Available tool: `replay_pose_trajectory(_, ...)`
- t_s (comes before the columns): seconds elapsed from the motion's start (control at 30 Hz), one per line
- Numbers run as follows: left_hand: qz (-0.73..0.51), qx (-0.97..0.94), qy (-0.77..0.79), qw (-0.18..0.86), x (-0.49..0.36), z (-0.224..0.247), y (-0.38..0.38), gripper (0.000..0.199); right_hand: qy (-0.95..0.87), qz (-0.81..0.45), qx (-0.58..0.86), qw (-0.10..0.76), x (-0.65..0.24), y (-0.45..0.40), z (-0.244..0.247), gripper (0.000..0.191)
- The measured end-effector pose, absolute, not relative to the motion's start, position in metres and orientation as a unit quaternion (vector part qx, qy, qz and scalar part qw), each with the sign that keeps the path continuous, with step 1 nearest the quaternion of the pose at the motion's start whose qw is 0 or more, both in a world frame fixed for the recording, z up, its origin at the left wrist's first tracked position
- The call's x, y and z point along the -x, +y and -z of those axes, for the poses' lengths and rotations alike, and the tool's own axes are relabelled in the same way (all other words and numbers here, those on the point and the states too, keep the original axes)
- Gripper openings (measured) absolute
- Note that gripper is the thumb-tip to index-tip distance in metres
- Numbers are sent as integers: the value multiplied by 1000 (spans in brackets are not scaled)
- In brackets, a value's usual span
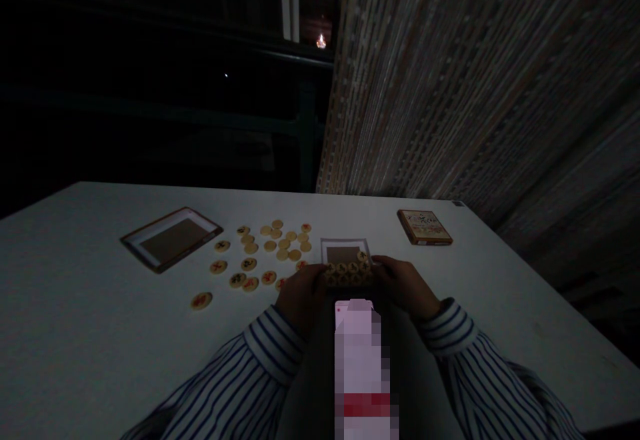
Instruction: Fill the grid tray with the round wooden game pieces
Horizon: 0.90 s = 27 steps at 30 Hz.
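Observation:
Between my two hands is a small open box (345, 243), tilted towards me, with several round Chinese chess pieces (353, 268) lined up in rows along its near side. My left hand (303, 297) is closed on the box's left edge. On the right edge, my right hand (407, 287) grips with thumb and fingers. Loose chess pieces (269, 278) with red or black characters lie on the table left of the box, some face down. Below the box a lit phone screen (357, 353) shows, partly blurred out. My fingertips under the box are hidden.
An open box lid (173, 239) lies on the left of the white table (125, 333). A printed closed box (425, 227) lies at the back right. Behind the table hangs a string curtain (400, 93), beside a dark railing (240, 117). The scene is dim.

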<state>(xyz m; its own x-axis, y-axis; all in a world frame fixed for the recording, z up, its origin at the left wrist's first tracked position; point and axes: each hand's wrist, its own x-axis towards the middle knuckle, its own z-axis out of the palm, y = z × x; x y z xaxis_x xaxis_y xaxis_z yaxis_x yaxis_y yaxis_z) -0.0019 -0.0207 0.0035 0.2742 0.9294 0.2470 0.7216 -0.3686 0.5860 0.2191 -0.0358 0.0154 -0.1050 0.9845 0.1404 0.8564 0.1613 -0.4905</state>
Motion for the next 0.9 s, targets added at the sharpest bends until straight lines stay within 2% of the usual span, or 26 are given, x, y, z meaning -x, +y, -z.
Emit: replay_pose_trajectory(0.9,-292,-784,519,176,2,-4,-20,28,-724,-149,632,233,-218,-36,-14,33)
